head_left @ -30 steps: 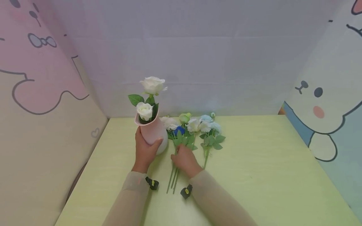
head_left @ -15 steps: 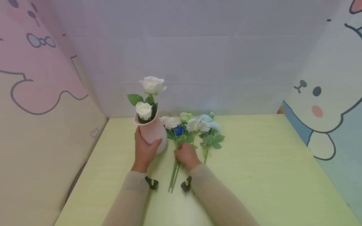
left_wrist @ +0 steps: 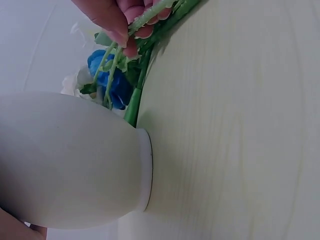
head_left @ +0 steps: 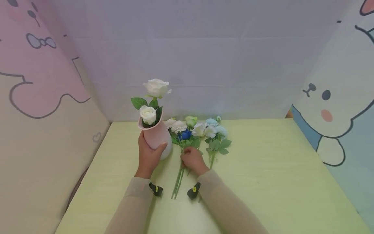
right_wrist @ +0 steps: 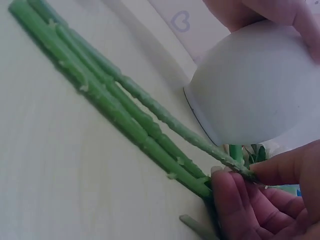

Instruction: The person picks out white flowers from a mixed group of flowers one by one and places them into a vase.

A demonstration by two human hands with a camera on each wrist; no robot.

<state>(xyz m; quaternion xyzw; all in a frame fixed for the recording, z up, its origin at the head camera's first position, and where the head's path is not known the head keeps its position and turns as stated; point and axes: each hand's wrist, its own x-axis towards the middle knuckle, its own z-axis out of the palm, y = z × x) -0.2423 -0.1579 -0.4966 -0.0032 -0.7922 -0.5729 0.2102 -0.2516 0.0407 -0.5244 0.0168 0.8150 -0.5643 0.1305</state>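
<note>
My left hand (head_left: 149, 156) grips the belly of a pale pink-and-white vase (head_left: 159, 139), thumb toward the near side. Two white roses, one tall (head_left: 156, 87) and one low (head_left: 148, 114), stand in it with green leaves. Right of the vase, my right hand (head_left: 193, 159) pinches a thin green flower stem (right_wrist: 175, 122) between thumb and fingers. Thicker green stems (right_wrist: 107, 105) lie just beside and under it on the table. Beyond the hand lie a blue flower (head_left: 184, 134) and white flowers (head_left: 178, 126). Which bloom belongs to the pinched stem is unclear.
A green flower (head_left: 191, 121) and more white blooms (head_left: 199, 129) lie at the back of the pale yellow table (head_left: 263, 175). Farther right is a light blue bunch (head_left: 221, 131) with leaves. A pale wall (head_left: 219, 65) stands behind, with cartoon-printed panels at both sides.
My right hand has shifted slightly right and its fingers have closed on the stem. The stem ends have drawn together, and the white flowers beyond moved a little right. My left hand stays on the vase.
</note>
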